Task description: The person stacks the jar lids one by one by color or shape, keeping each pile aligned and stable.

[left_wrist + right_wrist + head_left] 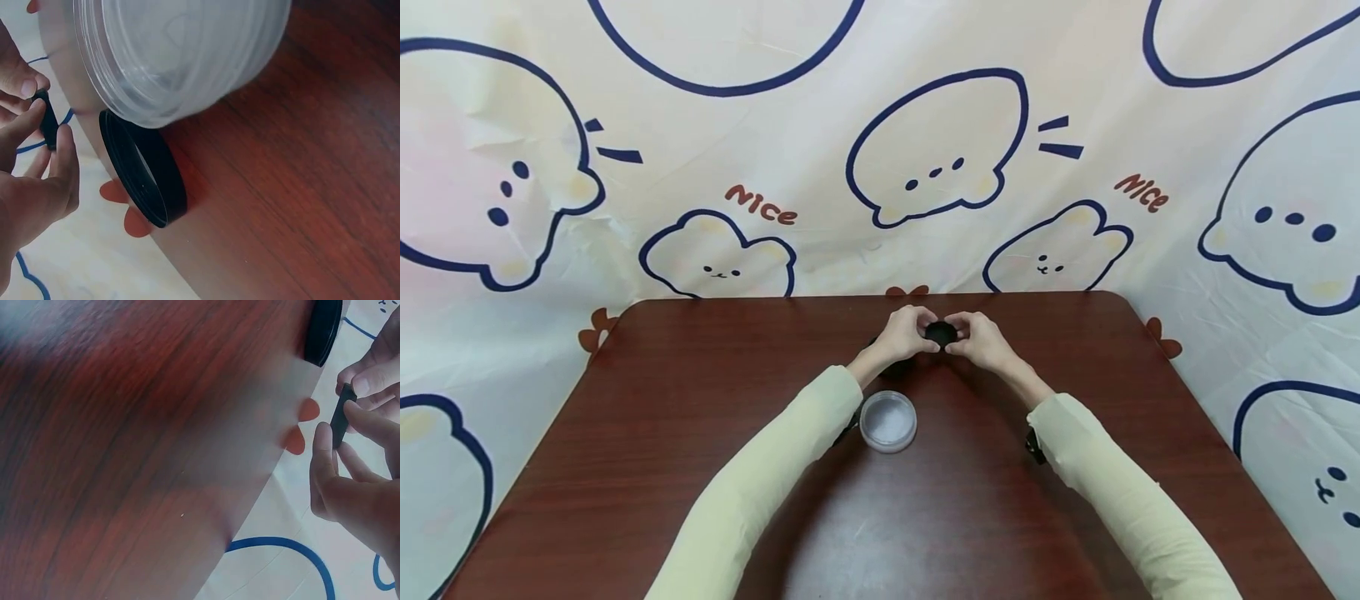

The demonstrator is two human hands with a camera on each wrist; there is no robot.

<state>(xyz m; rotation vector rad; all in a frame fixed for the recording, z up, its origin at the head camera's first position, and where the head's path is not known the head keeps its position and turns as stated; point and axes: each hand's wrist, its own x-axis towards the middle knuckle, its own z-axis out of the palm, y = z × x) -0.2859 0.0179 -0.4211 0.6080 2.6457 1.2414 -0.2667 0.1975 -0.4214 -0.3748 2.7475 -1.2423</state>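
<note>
Between the fingertips of both hands is a small, thin black disc (941, 335), seen nearly edge-on as a dark bar in the left wrist view and the right wrist view. My left hand (906, 335) pinches its left side, and my right hand (983, 340) pinches its right side, near the table's far edge. Below the left forearm, a black round lid (172, 181) lies on the table, mostly hidden by that hand in the head view. Closer to me stands a clear round plastic jar (888, 423), its mouth uncovered, beside the left sleeve.
The dark red-brown wooden table (715, 383) has rounded far corners. A pale cloth backdrop (820, 150) with cartoon outlines surrounds its back and sides. Both arms wear pale yellow sleeves, with a dark wrist device (1034, 446) beneath the right one.
</note>
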